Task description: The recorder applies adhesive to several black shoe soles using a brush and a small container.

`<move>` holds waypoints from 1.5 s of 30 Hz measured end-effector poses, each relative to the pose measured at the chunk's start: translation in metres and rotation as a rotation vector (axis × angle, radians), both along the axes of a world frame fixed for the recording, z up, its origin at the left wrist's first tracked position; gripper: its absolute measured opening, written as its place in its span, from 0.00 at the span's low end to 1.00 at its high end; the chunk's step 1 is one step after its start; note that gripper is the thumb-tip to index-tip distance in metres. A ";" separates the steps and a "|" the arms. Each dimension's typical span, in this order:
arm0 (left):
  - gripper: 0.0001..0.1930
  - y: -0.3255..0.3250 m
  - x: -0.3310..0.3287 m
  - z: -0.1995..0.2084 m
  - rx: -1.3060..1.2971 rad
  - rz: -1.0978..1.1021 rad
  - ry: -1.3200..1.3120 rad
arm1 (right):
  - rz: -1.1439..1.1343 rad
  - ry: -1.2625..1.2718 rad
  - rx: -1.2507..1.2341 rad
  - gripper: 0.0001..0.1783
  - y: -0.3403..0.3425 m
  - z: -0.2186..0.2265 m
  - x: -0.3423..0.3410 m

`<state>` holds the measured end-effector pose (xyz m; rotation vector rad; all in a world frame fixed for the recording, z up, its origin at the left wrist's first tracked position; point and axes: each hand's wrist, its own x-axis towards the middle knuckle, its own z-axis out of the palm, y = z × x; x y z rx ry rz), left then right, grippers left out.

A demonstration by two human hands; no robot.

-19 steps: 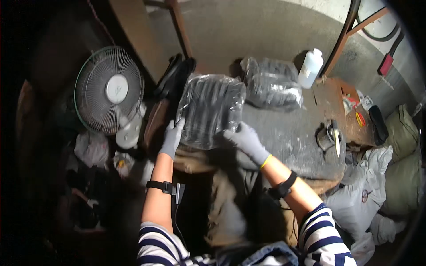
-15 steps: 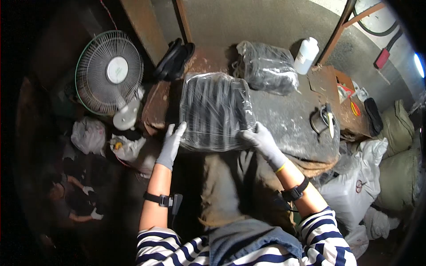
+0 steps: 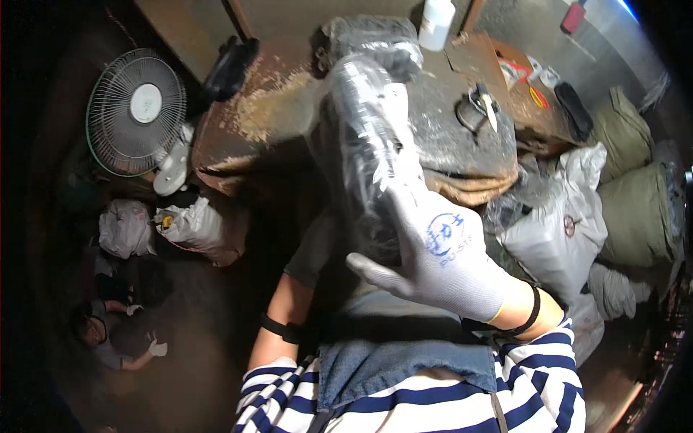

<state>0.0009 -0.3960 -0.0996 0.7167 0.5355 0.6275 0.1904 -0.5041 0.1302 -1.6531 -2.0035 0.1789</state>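
Note:
A dark bundle wrapped in clear plastic film (image 3: 354,137) is tipped up on edge in front of me, smeared by motion. My right hand (image 3: 444,249), in a pale grey knit glove with a blue print, grips its right side; the thumb stands apart below. In shadow by the bundle's lower left edge is my gloved left hand (image 3: 317,245), its fingers mostly hidden. A second plastic-wrapped dark bundle (image 3: 372,40) lies behind on the worn worktable (image 3: 267,108).
A white bottle (image 3: 437,25) and a tin with a brush (image 3: 476,108) stand on the table. Black slippers (image 3: 231,68) and a fan (image 3: 137,112) are to the left. Filled bags (image 3: 552,231) crowd the right. A person (image 3: 108,332) works at lower left.
The bundle has been raised toward me and turned from lying flat to edge-on. My right hand has come up and nearer; my left hand has moved inward into shadow. The view has shifted.

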 end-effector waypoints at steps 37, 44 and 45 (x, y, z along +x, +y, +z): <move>0.29 -0.076 0.035 0.118 1.708 0.392 1.299 | 0.015 1.476 -0.468 0.14 -0.009 -0.136 0.026; 0.06 -0.036 0.020 0.142 1.660 0.480 1.099 | 0.062 1.536 -0.515 0.17 -0.013 -0.135 0.021; 0.07 -0.036 0.016 0.148 1.655 0.418 1.121 | 0.049 1.602 -0.560 0.16 -0.013 -0.139 0.021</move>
